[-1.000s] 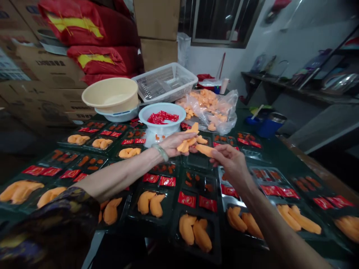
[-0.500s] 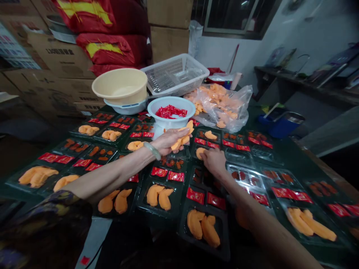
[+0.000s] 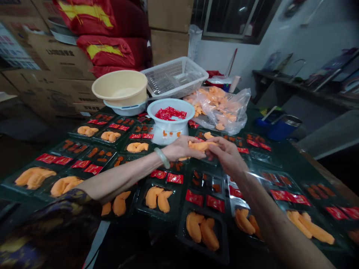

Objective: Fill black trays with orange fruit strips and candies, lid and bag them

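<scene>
While the left hand (image 3: 179,148) and right hand (image 3: 227,157) are meeting over black plastic trays (image 3: 175,201), both are pinching an orange food strip (image 3: 200,146) between closed fingers; it is hovering near a white bowl (image 3: 171,127) of red sachets (image 3: 170,113).

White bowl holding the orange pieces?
No, the white bowl holds red sachets; the orange pieces sit in a clear plastic bag.

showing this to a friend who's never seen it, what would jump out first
The rows of black plastic trays fill the foreground, their compartments holding orange food pieces, darker pieces and red sachets. At the centre, the left hand, wearing a pale green bangle, and the right hand meet around an orange piece. Behind them, a white bowl of red sachets stands beside a clear plastic bag of more orange pieces.
</scene>
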Demonstrator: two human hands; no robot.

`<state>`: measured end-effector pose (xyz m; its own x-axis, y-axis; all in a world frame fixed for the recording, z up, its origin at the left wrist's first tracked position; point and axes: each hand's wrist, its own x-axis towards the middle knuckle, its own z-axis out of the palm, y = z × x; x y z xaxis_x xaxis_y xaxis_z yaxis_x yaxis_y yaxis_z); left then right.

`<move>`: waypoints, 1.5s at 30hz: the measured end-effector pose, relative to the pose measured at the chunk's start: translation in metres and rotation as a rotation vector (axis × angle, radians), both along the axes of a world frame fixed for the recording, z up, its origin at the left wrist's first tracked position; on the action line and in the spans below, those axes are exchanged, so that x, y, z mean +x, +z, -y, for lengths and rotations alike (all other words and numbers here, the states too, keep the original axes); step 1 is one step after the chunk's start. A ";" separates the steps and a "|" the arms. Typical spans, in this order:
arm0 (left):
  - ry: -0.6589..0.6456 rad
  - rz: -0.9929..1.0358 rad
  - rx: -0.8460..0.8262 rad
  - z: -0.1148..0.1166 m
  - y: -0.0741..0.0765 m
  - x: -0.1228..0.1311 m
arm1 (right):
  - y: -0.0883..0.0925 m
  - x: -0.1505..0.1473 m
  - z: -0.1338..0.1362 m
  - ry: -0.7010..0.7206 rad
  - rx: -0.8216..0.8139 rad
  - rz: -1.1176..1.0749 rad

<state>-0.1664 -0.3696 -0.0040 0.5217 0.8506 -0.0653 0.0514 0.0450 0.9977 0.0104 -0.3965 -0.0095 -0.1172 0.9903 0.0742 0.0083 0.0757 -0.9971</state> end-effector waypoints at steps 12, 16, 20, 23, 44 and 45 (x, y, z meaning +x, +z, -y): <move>0.468 0.289 -0.327 0.007 0.027 -0.131 | -0.030 -0.091 -0.055 0.284 0.062 0.375; 0.502 0.298 -0.361 0.013 0.018 -0.144 | -0.037 -0.115 -0.067 0.330 0.111 0.528; 0.538 0.353 -0.380 0.015 0.009 -0.149 | -0.042 -0.122 -0.063 0.315 0.160 0.714; 0.520 0.383 -0.403 0.016 0.001 -0.144 | -0.042 -0.124 -0.054 0.205 0.217 0.791; 0.680 0.498 -0.711 0.012 -0.001 -0.118 | -0.045 -0.099 -0.020 -0.250 0.177 0.946; 0.679 0.519 -0.727 0.011 -0.001 -0.117 | -0.049 -0.100 -0.019 -0.234 0.245 1.108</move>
<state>-0.2834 -0.3810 -0.0047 0.0721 0.8173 -0.5716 -0.6193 0.4859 0.6167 -0.0900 -0.3771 -0.0586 -0.0537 0.9696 0.2388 0.9076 0.1471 -0.3931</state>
